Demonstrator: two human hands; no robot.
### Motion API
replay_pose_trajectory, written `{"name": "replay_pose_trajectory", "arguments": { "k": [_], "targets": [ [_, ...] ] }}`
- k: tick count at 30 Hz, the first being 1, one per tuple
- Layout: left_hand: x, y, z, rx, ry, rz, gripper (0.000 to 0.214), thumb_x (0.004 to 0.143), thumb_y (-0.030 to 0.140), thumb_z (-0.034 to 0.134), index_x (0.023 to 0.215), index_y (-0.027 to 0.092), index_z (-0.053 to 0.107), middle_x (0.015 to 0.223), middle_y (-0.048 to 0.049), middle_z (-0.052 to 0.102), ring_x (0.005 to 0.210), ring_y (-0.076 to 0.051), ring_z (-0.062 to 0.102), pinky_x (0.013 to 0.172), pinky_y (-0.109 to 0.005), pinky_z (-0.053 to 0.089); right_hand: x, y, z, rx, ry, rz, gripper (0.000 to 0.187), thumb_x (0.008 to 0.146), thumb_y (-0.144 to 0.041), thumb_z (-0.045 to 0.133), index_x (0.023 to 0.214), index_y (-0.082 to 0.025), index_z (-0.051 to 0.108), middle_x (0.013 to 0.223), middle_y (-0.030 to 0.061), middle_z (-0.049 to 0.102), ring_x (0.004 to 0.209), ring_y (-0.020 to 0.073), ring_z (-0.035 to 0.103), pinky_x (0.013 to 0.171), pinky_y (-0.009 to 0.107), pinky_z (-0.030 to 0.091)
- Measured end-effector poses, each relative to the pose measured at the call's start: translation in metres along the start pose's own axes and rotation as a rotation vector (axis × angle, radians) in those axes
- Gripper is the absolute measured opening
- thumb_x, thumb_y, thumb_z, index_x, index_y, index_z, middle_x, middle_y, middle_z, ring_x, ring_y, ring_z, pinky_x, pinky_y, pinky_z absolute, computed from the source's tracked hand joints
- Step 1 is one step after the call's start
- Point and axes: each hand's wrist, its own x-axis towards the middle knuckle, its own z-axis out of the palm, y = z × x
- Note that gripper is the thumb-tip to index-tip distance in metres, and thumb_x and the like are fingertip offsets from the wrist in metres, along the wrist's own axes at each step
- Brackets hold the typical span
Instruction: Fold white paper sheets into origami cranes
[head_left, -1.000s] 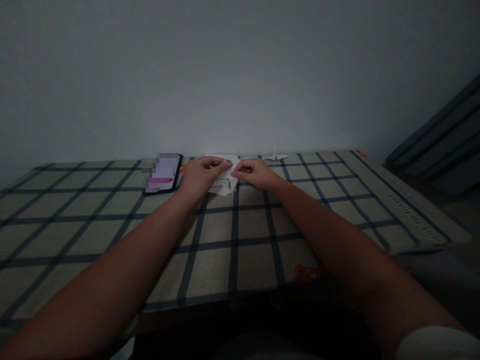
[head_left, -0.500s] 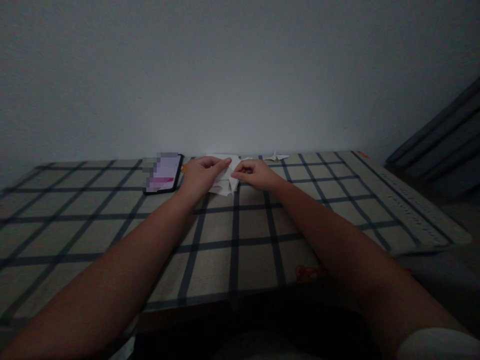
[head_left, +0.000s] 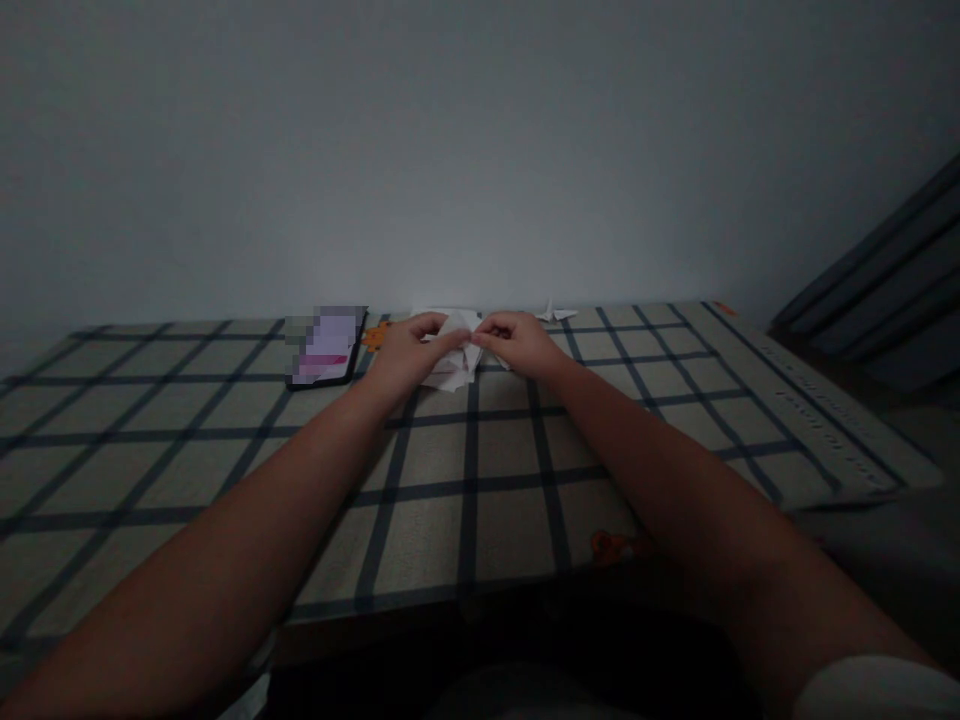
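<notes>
Between my two hands is a piece of white folded paper (head_left: 455, 325), held up above more white paper (head_left: 448, 380) that lies on the table. My left hand (head_left: 411, 350) pinches the folded piece from its left side, thumb on top. My right hand (head_left: 517, 342) has thumb and fingertips closed on its right edge, close to the left thumb. A small white corner shows under the right hand. The exact shape of the folds is partly hidden by my fingers. Behind the right hand, near the wall, sits a white folded-paper crane (head_left: 555, 313).
A phone (head_left: 326, 350) with a lit screen, partly pixelated, lies left of my left hand. The table has a checked cloth (head_left: 427, 505) with orange motifs (head_left: 376, 335). A plain wall (head_left: 480, 150) rises behind the table's far edge, and dark striped fabric (head_left: 892, 280) hangs at right.
My hands have come closer together, the left shifting slightly right. The folded paper has been raised and turned, so a pointed flap now stands between the fingers. Phone and crane stay put.
</notes>
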Motion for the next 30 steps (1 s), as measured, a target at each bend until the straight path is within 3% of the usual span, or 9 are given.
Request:
{"name": "replay_pose_trajectory", "arguments": {
  "k": [7, 14, 18, 24, 30],
  "targets": [
    [-0.0037, 0.0, 0.0005, 0.027, 0.021, -0.049, 0.034, 0.074, 0.051, 0.074, 0.078, 0.016, 0.073, 0.069, -0.002, 0.067, 0.058, -0.014, 0.054, 0.053, -0.024, 0.038, -0.0003, 0.0005, 0.0014, 0.035, -0.013, 0.023, 0.03, 0.079, -0.043, 0.067, 0.086, -0.015, 0.07, 0.082, 0.005, 0.068, 0.076, 0.0147, 0.057, 0.07, 0.028, 0.045],
    [-0.0037, 0.0059, 0.0015, 0.038, 0.042, 0.02, 0.033, 0.075, 0.048, 0.074, 0.078, 0.016, 0.072, 0.075, -0.0027, 0.068, 0.065, -0.013, 0.055, 0.059, -0.024, 0.04, -0.001, -0.0032, 0.0022, 0.072, -0.051, 0.001, 0.025, 0.078, -0.04, 0.067, 0.079, -0.015, 0.065, 0.075, 0.0023, 0.063, 0.072, 0.0137, 0.055, 0.069, 0.028, 0.045],
    [-0.0042, 0.0087, 0.0012, 0.075, 0.053, 0.01, 0.034, 0.075, 0.05, 0.073, 0.075, 0.016, 0.072, 0.073, -0.0032, 0.068, 0.063, -0.014, 0.054, 0.057, -0.024, 0.039, -0.0003, -0.0028, 0.0046, 0.122, -0.044, 0.033, 0.024, 0.078, -0.039, 0.068, 0.084, -0.016, 0.064, 0.078, 0.0019, 0.062, 0.074, 0.0134, 0.056, 0.071, 0.028, 0.046],
    [-0.0027, 0.0016, 0.0005, 0.062, 0.041, 0.007, 0.037, 0.075, 0.054, 0.073, 0.076, 0.016, 0.073, 0.071, -0.0026, 0.067, 0.062, -0.014, 0.054, 0.056, -0.024, 0.038, 0.0006, -0.0028, 0.0057, 0.146, -0.045, 0.023, 0.022, 0.081, -0.038, 0.066, 0.086, -0.016, 0.062, 0.081, 0.0022, 0.062, 0.076, 0.0131, 0.056, 0.072, 0.027, 0.047],
    [-0.0018, -0.0004, 0.0008, 0.057, 0.019, 0.049, 0.039, 0.077, 0.054, 0.073, 0.084, 0.016, 0.075, 0.081, -0.0056, 0.072, 0.069, -0.016, 0.059, 0.062, -0.026, 0.043, 0.0004, -0.0055, 0.0051, 0.121, -0.031, 0.003, 0.016, 0.083, -0.033, 0.063, 0.087, -0.017, 0.06, 0.083, 0.0023, 0.061, 0.075, 0.0129, 0.055, 0.071, 0.027, 0.046]
  ]
}}
